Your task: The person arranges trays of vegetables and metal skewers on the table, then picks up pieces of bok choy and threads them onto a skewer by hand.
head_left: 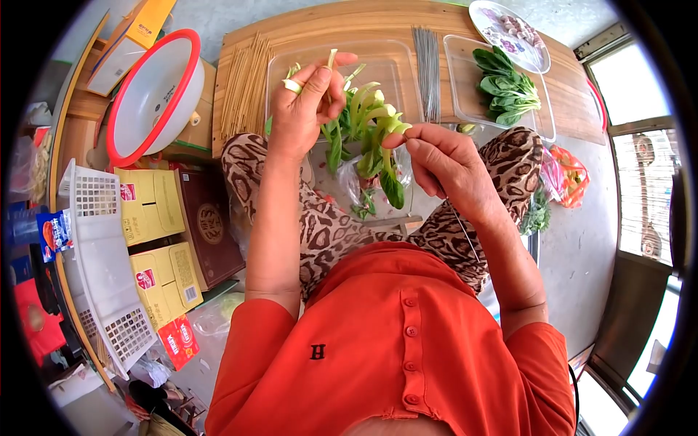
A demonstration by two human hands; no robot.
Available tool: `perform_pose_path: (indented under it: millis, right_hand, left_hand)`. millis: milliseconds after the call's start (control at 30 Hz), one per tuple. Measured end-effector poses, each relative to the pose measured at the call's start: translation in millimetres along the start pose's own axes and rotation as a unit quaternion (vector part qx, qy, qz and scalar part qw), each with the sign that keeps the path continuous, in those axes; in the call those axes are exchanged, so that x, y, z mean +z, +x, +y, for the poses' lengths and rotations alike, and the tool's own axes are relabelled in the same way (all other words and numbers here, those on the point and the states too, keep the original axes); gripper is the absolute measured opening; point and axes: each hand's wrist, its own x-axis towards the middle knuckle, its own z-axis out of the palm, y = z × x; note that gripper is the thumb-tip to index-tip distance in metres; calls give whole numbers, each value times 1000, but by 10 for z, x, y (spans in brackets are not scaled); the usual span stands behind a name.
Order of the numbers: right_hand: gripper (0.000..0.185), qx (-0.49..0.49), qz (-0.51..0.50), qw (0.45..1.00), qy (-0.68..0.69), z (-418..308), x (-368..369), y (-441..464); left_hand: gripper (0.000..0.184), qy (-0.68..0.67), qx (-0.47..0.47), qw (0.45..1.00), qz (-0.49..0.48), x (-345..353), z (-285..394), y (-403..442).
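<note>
My left hand is raised over the near side of a clear plastic tray, its fingers closed on a pale green leaf stalk. My right hand pinches a thin metal skewer, whose bare end slants down toward my lap. Leafy greens hang bunched at the fingertips of my right hand; whether the skewer runs through them is hidden. More leaves lie in the tray behind. To the right, a second clear tray holds dark green leafy vegetables.
Wooden skewers and a bundle of metal skewers lie on the wooden table. A plate with sliced meat stands at the far right. Left are a red-rimmed basin, boxes and a white basket.
</note>
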Motion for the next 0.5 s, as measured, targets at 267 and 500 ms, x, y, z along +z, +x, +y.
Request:
perform_pose_path:
  millis: [267,500]
  right_hand:
    - [24,15,-5,1000,-11,-22,20,8]
    - [24,25,-10,1000,-7,-43,24,7]
  left_hand:
    - [43,-91,-36,994,-47,-21,-28,11]
    - [44,-116,-44,991,-58,-45,-63,21]
